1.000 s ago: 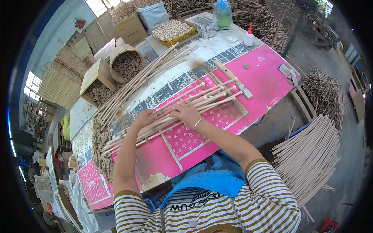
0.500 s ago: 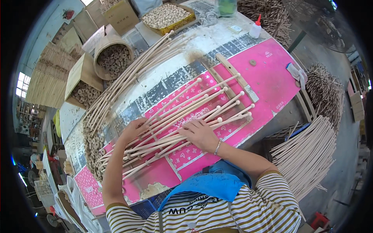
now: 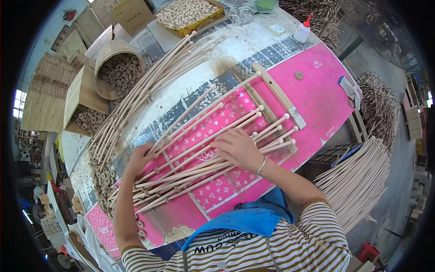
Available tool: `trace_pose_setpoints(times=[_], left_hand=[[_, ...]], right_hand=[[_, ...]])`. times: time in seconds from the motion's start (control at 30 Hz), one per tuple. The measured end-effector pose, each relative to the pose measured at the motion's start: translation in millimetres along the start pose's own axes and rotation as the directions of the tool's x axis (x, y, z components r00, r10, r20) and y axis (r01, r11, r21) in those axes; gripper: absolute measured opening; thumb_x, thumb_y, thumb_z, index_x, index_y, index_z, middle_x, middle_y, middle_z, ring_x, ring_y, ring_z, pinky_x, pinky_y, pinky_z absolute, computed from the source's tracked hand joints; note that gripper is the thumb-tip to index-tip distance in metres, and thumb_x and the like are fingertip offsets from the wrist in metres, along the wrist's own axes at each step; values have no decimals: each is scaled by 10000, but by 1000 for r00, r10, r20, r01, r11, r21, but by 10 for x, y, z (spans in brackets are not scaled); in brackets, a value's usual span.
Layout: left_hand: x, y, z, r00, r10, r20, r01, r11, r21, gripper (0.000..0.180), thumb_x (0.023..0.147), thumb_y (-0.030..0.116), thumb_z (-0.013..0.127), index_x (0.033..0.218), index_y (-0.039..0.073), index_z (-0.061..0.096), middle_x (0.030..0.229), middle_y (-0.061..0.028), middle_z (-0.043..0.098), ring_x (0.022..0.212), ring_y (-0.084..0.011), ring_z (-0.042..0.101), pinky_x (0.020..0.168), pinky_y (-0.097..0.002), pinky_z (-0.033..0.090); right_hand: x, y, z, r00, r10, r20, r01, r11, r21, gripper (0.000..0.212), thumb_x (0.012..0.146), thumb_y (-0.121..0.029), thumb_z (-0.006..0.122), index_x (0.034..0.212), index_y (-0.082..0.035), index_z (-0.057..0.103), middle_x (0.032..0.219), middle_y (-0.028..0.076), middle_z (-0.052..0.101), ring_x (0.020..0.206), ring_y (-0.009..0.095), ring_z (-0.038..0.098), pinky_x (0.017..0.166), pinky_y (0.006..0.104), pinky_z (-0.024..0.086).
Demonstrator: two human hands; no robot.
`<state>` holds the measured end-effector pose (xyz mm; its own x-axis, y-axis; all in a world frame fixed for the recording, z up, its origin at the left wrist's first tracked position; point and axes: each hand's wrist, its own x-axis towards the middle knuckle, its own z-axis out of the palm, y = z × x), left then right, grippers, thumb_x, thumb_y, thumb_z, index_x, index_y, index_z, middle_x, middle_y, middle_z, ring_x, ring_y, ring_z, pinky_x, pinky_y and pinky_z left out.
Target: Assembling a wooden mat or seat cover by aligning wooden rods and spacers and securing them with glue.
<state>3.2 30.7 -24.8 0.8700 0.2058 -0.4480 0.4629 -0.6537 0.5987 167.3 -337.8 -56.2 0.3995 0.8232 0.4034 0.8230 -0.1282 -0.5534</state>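
Observation:
Long pale wooden sticks with round ball ends (image 3: 181, 181) lie slantwise across a pink printed board (image 3: 312, 86), some with small wooden rings on their shafts. My left hand (image 3: 141, 159) is closed on the lower part of sticks at the bundle's left side. Palm down over the middle of the bundle, my right hand (image 3: 240, 148) has its fingers bent around sticks; its fingertips are partly hidden. Beyond my hands, a few ball-ended sticks (image 3: 195, 119) fan apart toward the far left. A wooden frame (image 3: 278, 93) is fixed across the board near the ball ends.
Loose wooden rings (image 3: 105, 179) are heaped at the left, below a round tub (image 3: 100, 86) and a wooden box (image 3: 72, 99) of rings. More sticks (image 3: 149, 77) lie behind. A yellow tray (image 3: 181, 32) holds wooden balls; a red-tipped bottle (image 3: 302, 31) stands far right.
My left hand has moved left, with several sticks shifting left and spreading from the bundle. My right hand has moved slightly right and away from me. The view has shifted a little.

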Motion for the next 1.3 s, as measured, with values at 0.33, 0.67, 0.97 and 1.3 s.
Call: trace_pose_setpoints(times=[0.33, 0.67, 0.97, 1.3], left_hand=[[19, 85, 142, 985, 97, -143, -85, 993, 85, 255, 882, 234, 757, 1036, 37, 707, 785, -138, 653, 681, -274, 594, 687, -371, 472], [245, 202, 167, 961, 154, -231, -125, 983, 136, 237, 983, 283, 631, 1080, 76, 692, 801, -159, 676, 775, -375, 674, 722, -439, 508], [651, 520, 169, 963, 213, -165, -105, 859, 501, 297, 1021, 382, 564, 1237, 184, 611, 881, -169, 707, 860, -413, 683, 724, -532, 530], [1375, 1171, 630, 919, 300, -255, -71, 763, 643, 436, 1018, 270, 577, 1454, 278, 556, 1051, -125, 631, 984, -311, 681, 785, -448, 580]], right_hand=[[230, 229, -116, 998, 39, -42, -43, 995, -85, 265, 917, -151, 677, 1178, -109, 694, 1169, 85, 655, 1118, 276, 604, 1009, 434, 446], [593, 944, -137, 992, 120, -40, -126, 955, -269, 267, 836, -145, 745, 1095, -146, 681, 1083, 37, 647, 1084, 258, 597, 964, 423, 448], [692, 1148, -83, 999, -21, 29, 29, 946, -324, 150, 829, -161, 729, 954, -153, 646, 978, 17, 618, 1022, 225, 593, 907, 402, 437], [385, 1733, -844, 988, 124, -95, -154, 881, -447, 98, 833, -118, 724, 900, -134, 654, 959, 39, 605, 972, 263, 591, 842, 416, 443]])
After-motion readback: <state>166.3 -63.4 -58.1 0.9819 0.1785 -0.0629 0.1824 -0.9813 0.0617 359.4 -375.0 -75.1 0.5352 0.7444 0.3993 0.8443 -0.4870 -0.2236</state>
